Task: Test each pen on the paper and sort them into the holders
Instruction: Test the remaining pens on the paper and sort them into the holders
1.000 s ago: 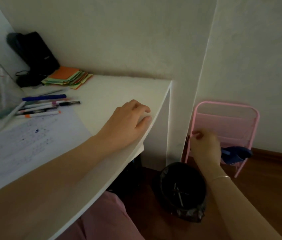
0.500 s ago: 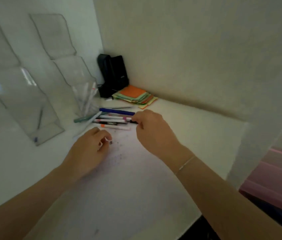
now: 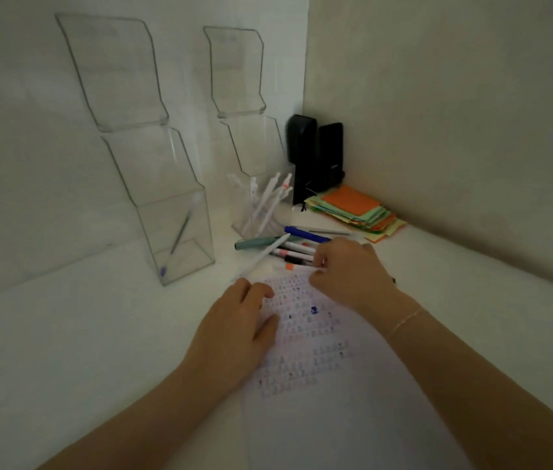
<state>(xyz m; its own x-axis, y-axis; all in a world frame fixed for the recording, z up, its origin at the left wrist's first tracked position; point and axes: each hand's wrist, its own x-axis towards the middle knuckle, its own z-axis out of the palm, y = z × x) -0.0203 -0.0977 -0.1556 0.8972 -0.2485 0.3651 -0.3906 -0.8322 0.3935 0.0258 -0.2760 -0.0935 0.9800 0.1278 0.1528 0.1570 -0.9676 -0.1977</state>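
Note:
A sheet of paper (image 3: 305,337) with rows of small test marks lies on the white desk. My left hand (image 3: 234,334) rests flat on its left edge, holding nothing. My right hand (image 3: 346,273) reaches into the loose pens (image 3: 293,247) just beyond the paper, thumb and fingers pinched on a white pen with an orange band (image 3: 289,266) that still lies on the desk. A blue pen (image 3: 305,234), a teal pen (image 3: 256,243) and a long white pen (image 3: 263,257) lie in the same pile. The left clear holder (image 3: 197,252) has one purple-tipped pen (image 3: 175,245). The right clear holder (image 3: 239,228) has several white pens (image 3: 268,201).
A stack of orange, green and yellow sticky notes (image 3: 356,208) sits in the back corner beside two black upright objects (image 3: 315,157). Walls close off the desk on the left and at the back. Both holders have tall clear upper tiers (image 3: 115,69).
The view swung from the desk's right edge and the floor back to the desk. My right hand came up from beside the desk to the pens. My left hand moved onto the paper.

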